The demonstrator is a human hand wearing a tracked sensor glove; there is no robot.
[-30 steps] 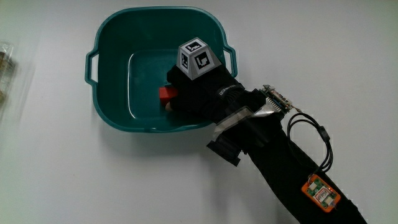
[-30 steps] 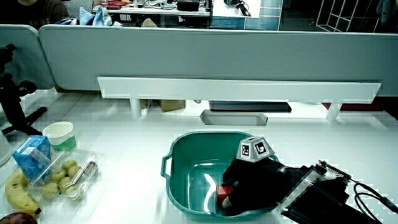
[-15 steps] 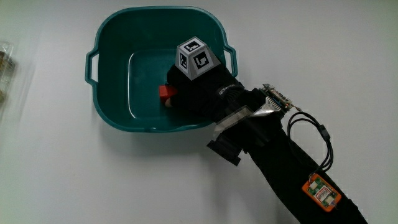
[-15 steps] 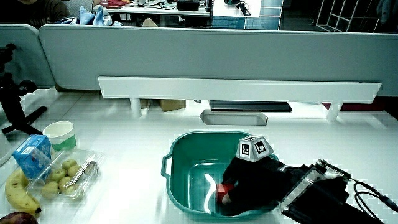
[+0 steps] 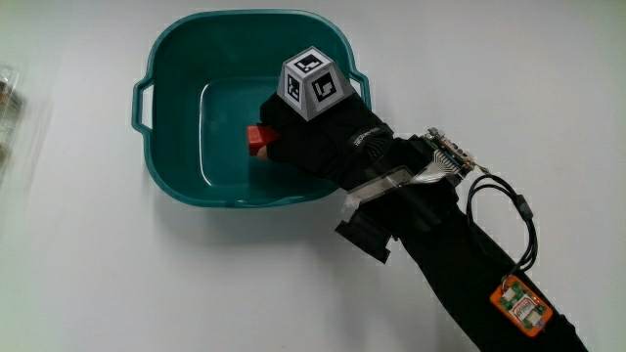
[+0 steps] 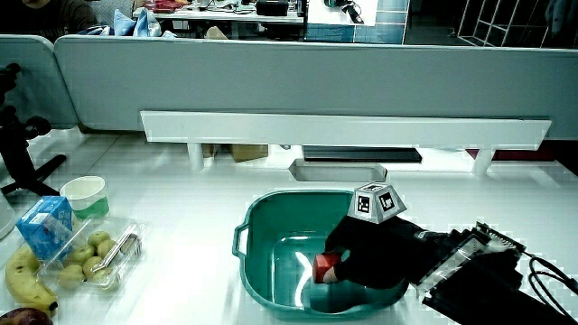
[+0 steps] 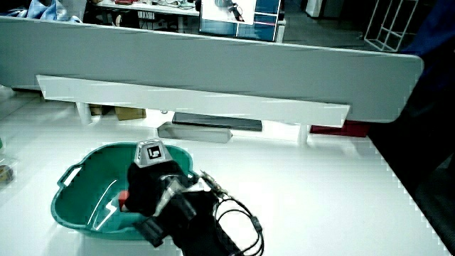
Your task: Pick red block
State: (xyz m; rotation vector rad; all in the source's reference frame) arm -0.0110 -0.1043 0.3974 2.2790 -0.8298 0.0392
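Basin (image 5: 171, 59) of teal plastic stands on the white worktop (image 5: 88, 284), and the gloved hands (image 5: 318, 142) reach down inside it, with the forearm (image 5: 460, 264) crossing the basin's rim nearest the person. The red block (image 5: 259, 139) sits at the fingertips, above or on the basin floor; which, I cannot tell. From above, only a small red corner shows past the black glove, so the grip is mostly hidden there. In a side view the red block (image 6: 325, 265) is seen pinched in the curled fingers (image 6: 341, 263), closed narrowly around it. In a side view the hands (image 7: 146, 186) cover nearly all of the block. The patterned cube (image 5: 315, 83) rides on the glove's back. Only a side view shows a banana (image 6: 23, 280), a blue carton (image 6: 45, 226), a paper cup (image 6: 83, 194) and a clear tray of small fruit (image 6: 95, 257), well apart from the basin (image 6: 271, 226).
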